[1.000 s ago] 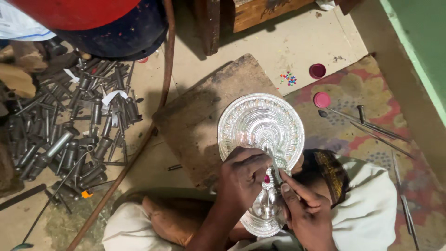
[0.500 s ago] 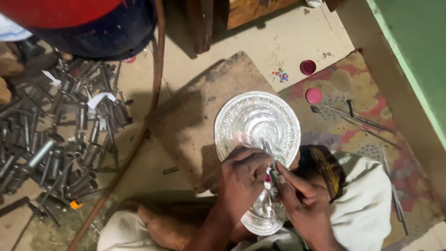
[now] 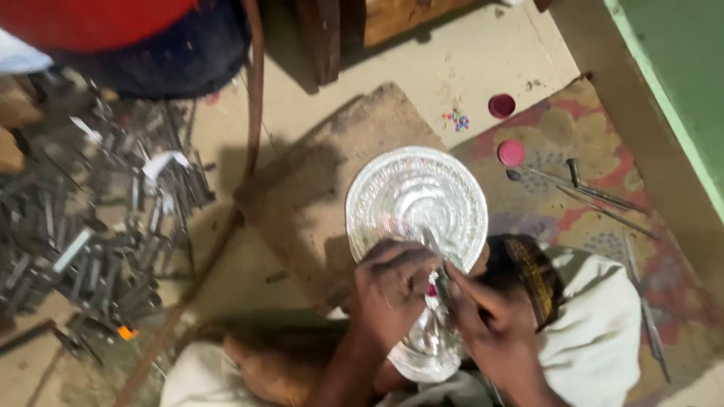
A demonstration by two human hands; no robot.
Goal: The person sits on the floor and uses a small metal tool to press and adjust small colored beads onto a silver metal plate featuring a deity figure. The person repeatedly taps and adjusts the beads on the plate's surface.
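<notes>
At centre frame: a person is sitting on the floor, working on a round, embossed silver-coloured metal vessel [image 3: 416, 207] resting across the lap and against a worn wooden block [image 3: 317, 196].
Left hand: the left hand [image 3: 392, 290] is curling over the vessel's lower part, fingers pressed down on the metal and steadying it.
Right hand: the right hand [image 3: 490, 328] is pinching a thin metal tool [image 3: 437, 264] between thumb and fingers, closed tight around its shaft.
Key relation: the tool's long axis is running up and slightly left from the right hand's grip, its tip lying on the vessel just above both hands; the wide rim is lying farther up the frame, and the left hand is sitting nearer the vessel's centre.
Left of frame: a heap of grey metal punches [image 3: 90, 241] is lying scattered on the floor.
Upper right: two small pink round lids [image 3: 510, 152] and several long metal rods [image 3: 596, 196] are lying on a patterned floor mat [image 3: 603, 226].
Lower right: a pale cloth [image 3: 596, 332] is lying over the knee.
</notes>
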